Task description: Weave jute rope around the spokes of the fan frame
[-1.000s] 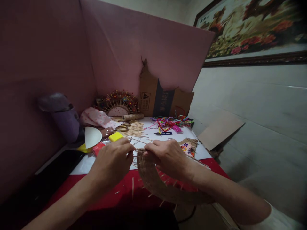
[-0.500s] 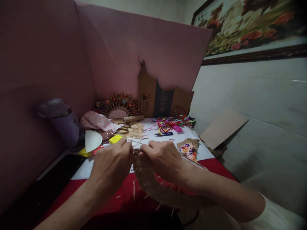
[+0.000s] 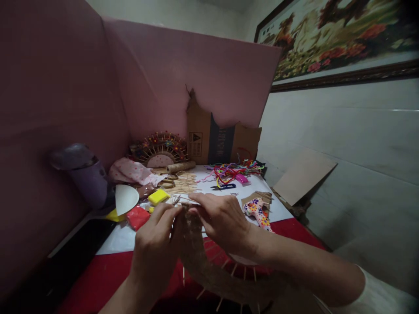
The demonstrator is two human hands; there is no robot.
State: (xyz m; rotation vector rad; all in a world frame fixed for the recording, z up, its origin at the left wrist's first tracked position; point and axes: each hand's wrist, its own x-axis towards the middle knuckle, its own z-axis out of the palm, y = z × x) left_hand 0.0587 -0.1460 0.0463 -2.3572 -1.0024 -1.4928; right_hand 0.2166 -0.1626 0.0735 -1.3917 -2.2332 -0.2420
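A curved brown band (image 3: 209, 272) with thin wooden sticks poking from its edges hangs low in front of me. Its upper left end sits between my hands. My left hand (image 3: 159, 244) has its fingers closed on that end from the left. From the right, my right hand (image 3: 222, 220) pinches the same end, with its index finger stretched over the top. The right forearm covers part of the band's far side. Just beyond the fingertips lie thin sticks (image 3: 183, 182) and a yellow packet (image 3: 159, 196).
A decorated stick fan (image 3: 160, 148) leans at the back beside torn cardboard (image 3: 203, 135). Coloured pipe cleaners (image 3: 225, 170), small snips (image 3: 223, 187) and a floral cut-out (image 3: 258, 211) lie right. A red packet (image 3: 137, 217) and purple container (image 3: 88, 179) stand left.
The left hand has turned more upright and sits slightly lower, uncovering the red packet. My right fingers have stretched forward. More of the band and its sticks shows.
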